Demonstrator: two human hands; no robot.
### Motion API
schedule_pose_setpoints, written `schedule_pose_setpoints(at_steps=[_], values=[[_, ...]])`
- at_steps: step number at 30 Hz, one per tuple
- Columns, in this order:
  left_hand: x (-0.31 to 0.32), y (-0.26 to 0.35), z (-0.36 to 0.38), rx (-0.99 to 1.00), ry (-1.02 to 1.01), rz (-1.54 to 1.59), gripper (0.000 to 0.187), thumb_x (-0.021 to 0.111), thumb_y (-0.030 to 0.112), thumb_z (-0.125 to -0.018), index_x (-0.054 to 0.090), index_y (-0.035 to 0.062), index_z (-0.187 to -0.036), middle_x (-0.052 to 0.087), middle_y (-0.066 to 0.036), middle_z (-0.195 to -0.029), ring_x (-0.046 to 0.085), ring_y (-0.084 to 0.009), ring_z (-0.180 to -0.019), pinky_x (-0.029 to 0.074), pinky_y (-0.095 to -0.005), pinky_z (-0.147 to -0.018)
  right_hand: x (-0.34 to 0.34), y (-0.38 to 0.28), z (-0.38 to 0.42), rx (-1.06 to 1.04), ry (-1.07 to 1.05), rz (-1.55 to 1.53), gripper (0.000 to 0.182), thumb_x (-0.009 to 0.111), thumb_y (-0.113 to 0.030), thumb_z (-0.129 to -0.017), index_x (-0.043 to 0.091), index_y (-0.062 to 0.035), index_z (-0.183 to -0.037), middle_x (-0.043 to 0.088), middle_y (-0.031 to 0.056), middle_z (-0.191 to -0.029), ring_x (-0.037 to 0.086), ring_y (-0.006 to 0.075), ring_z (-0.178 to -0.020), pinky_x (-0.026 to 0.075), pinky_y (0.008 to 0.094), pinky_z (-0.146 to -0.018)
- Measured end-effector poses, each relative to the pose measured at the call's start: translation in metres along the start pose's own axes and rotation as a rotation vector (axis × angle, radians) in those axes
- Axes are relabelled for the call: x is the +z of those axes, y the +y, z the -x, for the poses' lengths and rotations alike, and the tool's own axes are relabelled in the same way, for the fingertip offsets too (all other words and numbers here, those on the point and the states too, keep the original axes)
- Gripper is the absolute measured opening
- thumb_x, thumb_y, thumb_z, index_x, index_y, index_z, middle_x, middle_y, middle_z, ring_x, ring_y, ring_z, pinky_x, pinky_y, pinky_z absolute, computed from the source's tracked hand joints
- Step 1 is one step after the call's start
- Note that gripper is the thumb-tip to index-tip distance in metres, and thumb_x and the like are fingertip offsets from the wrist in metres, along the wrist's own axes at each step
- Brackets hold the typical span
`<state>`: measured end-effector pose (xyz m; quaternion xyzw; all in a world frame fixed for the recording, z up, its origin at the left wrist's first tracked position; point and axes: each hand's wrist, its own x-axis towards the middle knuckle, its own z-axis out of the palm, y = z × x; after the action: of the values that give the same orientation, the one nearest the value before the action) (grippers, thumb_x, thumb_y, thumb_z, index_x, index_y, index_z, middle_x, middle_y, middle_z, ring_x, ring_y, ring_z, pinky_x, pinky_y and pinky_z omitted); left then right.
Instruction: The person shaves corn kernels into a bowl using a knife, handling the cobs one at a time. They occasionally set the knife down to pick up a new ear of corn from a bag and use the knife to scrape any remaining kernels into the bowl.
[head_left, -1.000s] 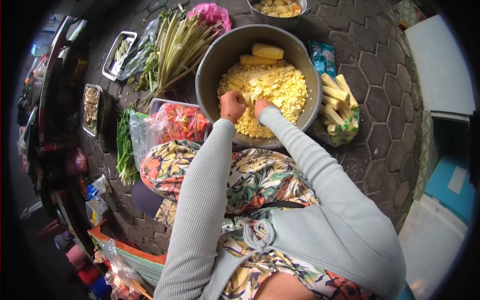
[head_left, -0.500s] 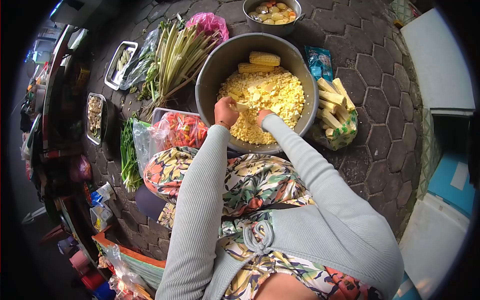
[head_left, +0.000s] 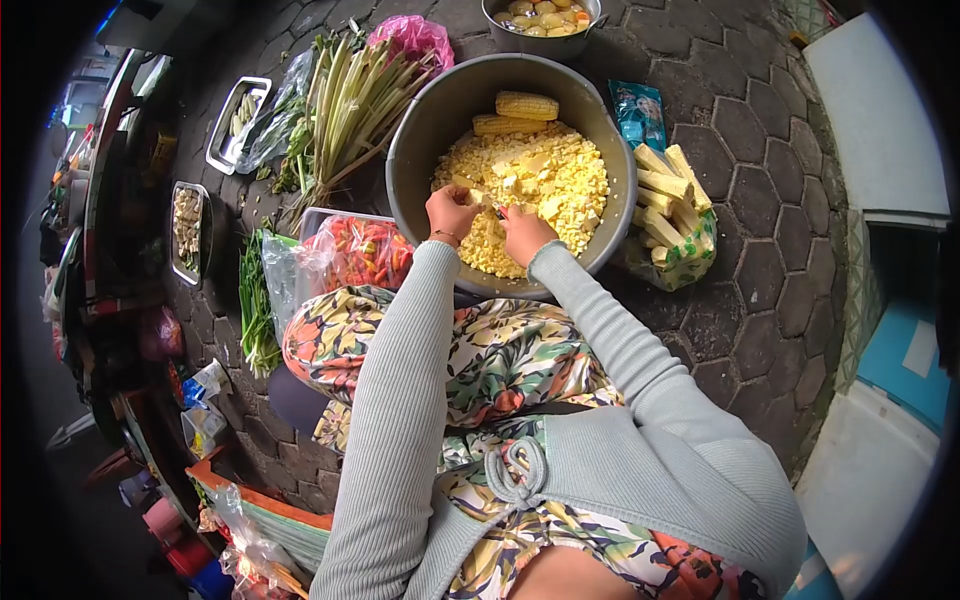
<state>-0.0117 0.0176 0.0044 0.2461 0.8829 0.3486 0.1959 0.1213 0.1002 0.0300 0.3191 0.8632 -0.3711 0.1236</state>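
Observation:
A wide grey tub (head_left: 404, 205) in front of me holds loose yellow corn kernels (head_left: 540, 168), some in flat clumps. Two whole corn cobs (head_left: 526, 104) rest against its far wall. Over the near left part of the kernels, my left hand (head_left: 452, 213) pinches a small pale yellow piece of corn (head_left: 477, 197). Just to its right, my right hand (head_left: 527, 236) is closed with its fingertips pointing at that piece. A small dark thing shows at the right fingertips, too small to name.
Stripped cobs (head_left: 668, 195) fill a bag to the tub's right, beside a blue packet (head_left: 638, 113). Left are red chillies (head_left: 362, 252), green leafy stalks (head_left: 362, 105), spring onions (head_left: 258, 310) and metal trays (head_left: 188, 232). A pot (head_left: 545, 40) of round pale pieces stands beyond.
My right hand has turned and come into fuller view, its fingers now near my left hand. My left hand has risen slightly, still pinching corn. The view has shifted a little.

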Motion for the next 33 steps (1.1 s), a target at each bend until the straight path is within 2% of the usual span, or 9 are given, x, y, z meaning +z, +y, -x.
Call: schedule_pose_setpoints(at_steps=[4, 6, 18, 24, 26, 27, 30, 32, 33], values=[[0.003, -0.004, -0.002, -0.012, 0.029, 0.026, 0.034, 0.078, 0.015, -0.052, 0.063, -0.0024, -0.077, 0.064, -0.011, -0.072, 0.061, -0.0162, -0.064, 0.048, -0.0264, -0.063, 0.001, -0.005, -0.004, -0.007, 0.015, 0.010, 0.027, 0.041, -0.024, -0.087, 0.043, -0.0002, -0.099, 0.058, 0.0221, -0.074, 0.058, 0.0371, -0.072, 0.045, 0.0455, -0.063], [0.003, -0.003, 0.000, -0.016, 0.029, 0.041, 0.033, 0.078, 0.015, -0.051, 0.064, -0.0024, -0.076, 0.064, -0.011, -0.071, 0.061, -0.0161, -0.063, 0.048, -0.0264, -0.062, -0.001, -0.006, -0.004, 0.042, -0.060, 0.057, 0.027, 0.037, -0.025, -0.089, 0.044, -0.0024, -0.103, 0.060, 0.0201, -0.082, 0.059, 0.0330, -0.079, 0.047, 0.0435, -0.066], [0.001, 0.000, 0.002, -0.012, 0.026, 0.052, 0.028, 0.079, 0.013, -0.049, 0.061, -0.0015, -0.066, 0.060, -0.009, -0.060, 0.057, -0.0143, -0.055, 0.046, -0.0266, -0.055, 0.015, -0.007, -0.020, 0.021, -0.083, 0.128, 0.028, 0.038, -0.024, -0.088, 0.046, -0.0020, -0.103, 0.060, 0.0199, -0.087, 0.060, 0.0316, -0.083, 0.048, 0.0415, -0.071], [0.007, 0.003, 0.004, 0.047, 0.059, 0.012, 0.027, 0.078, 0.012, -0.048, 0.059, -0.0006, -0.062, 0.057, -0.009, -0.055, 0.056, -0.0155, -0.052, 0.045, -0.0275, -0.053, 0.028, -0.002, -0.004, 0.208, -0.038, 0.097, 0.024, 0.035, -0.019, -0.088, 0.048, -0.0009, -0.098, 0.060, 0.0203, -0.087, 0.060, 0.0334, -0.082, 0.047, 0.0412, -0.071], [0.011, 0.007, 0.012, 0.039, 0.007, -0.025, 0.028, 0.078, 0.013, -0.048, 0.061, -0.0004, -0.065, 0.059, -0.009, -0.059, 0.057, -0.0151, -0.055, 0.046, -0.0268, -0.055, 0.032, -0.001, -0.020, 0.267, -0.028, 0.131, 0.029, 0.030, -0.018, -0.089, 0.052, -0.0037, -0.101, 0.061, 0.0170, -0.094, 0.060, 0.0300, -0.088, 0.048, 0.0390, -0.074], [0.009, 0.010, 0.012, 0.044, -0.029, -0.070, 0.029, 0.078, 0.014, -0.049, 0.062, -0.0002, -0.068, 0.061, -0.009, -0.063, 0.059, -0.0147, -0.058, 0.047, -0.0261, -0.057, 0.041, 0.011, -0.035, 0.380, -0.056, -0.023, 0.029, 0.032, -0.016, -0.089, 0.054, -0.0038, -0.102, 0.060, 0.0169, -0.097, 0.059, 0.0299, -0.090, 0.048, 0.0385, -0.077], [0.010, 0.004, 0.004, 0.093, 0.010, -0.050, 0.026, 0.077, 0.010, -0.047, 0.061, -0.0004, -0.065, 0.060, -0.012, -0.062, 0.058, -0.0201, -0.059, 0.046, -0.0284, -0.058, 0.037, 0.021, -0.036, 0.330, -0.173, 0.141, 0.029, 0.039, -0.017, -0.085, 0.055, -0.0024, -0.104, 0.059, 0.0169, -0.101, 0.057, 0.0293, -0.095, 0.047, 0.0371, -0.079], [0.012, -0.006, 0.002, 0.019, 0.131, 0.041, 0.024, 0.072, 0.006, -0.052, 0.062, -0.0011, -0.072, 0.061, -0.014, -0.067, 0.060, -0.0219, -0.062, 0.047, -0.0293, -0.060, 0.035, 0.031, -0.025, 0.294, -0.202, 0.166, 0.029, 0.040, -0.017, -0.084, 0.056, -0.0019, -0.103, 0.059, 0.0176, -0.101, 0.057, 0.0293, -0.095, 0.047, 0.0371, -0.079], [0.007, -0.007, 0.001, -0.078, 0.080, 0.012, 0.023, 0.066, 0.003, -0.055, 0.063, -0.0005, -0.077, 0.061, -0.015, -0.073, 0.060, -0.0254, -0.069, 0.047, -0.0314, -0.064, 0.034, 0.032, -0.026, 0.246, -0.217, 0.172, 0.029, 0.041, -0.017, -0.083, 0.056, -0.0014, -0.102, 0.059, 0.0183, -0.100, 0.057, 0.0294, -0.095, 0.047, 0.0371, -0.080]])
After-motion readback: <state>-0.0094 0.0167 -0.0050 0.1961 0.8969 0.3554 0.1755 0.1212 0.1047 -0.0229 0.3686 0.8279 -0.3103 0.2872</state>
